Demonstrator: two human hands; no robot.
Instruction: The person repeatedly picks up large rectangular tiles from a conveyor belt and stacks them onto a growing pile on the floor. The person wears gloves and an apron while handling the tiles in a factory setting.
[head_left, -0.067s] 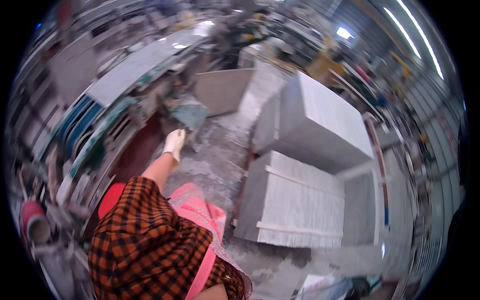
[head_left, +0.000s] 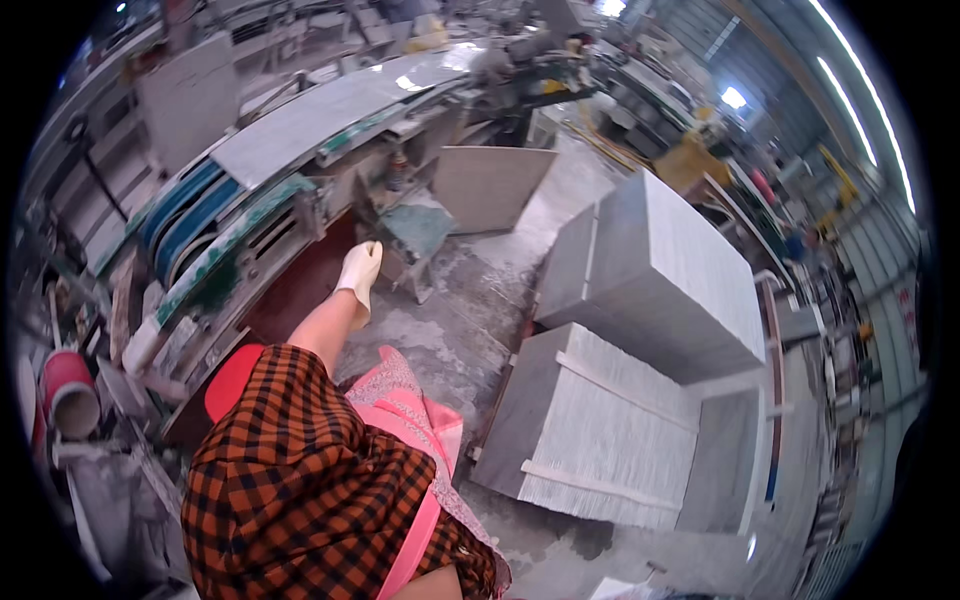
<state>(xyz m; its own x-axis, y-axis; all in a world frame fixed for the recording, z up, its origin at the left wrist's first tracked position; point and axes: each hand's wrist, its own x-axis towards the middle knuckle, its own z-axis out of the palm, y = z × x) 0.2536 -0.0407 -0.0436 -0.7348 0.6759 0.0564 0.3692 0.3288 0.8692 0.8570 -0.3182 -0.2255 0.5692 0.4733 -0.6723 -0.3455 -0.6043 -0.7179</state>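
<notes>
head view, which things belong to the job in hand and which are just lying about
Likely in play, judging by nearness:
left hand, gloved, nothing visibly held
green-topped stand, just beyond it

Apparently just standing or lying about:
nearer grey stack, right
farther grey stack
beige panel
red cylinder, far left

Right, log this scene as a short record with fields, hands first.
Left hand: pale-gloved, near a small stand with a greenish top; nothing visibly held
Right hand: not in view
Clothing: orange-and-black checked sleeve, pink apron
Left side: blue belts beside a long pale panel
Right side: two grey stacks, the nearer one crossed by two pale strips
</notes>
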